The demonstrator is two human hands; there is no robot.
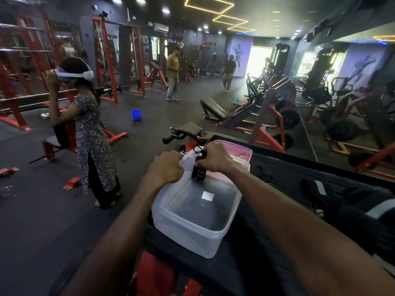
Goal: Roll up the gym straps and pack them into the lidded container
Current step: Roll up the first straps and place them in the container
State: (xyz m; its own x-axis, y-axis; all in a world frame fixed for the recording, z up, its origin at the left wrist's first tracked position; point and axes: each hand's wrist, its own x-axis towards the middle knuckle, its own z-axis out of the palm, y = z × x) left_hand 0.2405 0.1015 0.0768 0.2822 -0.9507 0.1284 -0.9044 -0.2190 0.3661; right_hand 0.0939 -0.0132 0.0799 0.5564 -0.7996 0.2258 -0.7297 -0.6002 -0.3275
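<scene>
Both hands (pixel 168 167) (pixel 213 157) hold strap (pixel 198 169) over container (pixel 192 229)

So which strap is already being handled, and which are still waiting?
The black strap gripped in both hands above the clear tub; the other straps lie loose on the bench, right of it.

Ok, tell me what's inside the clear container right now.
The clear container holds only the lower end of a rolled black strap, which the right hand holds at its far end. The far corner behind both hands is hidden.
</scene>
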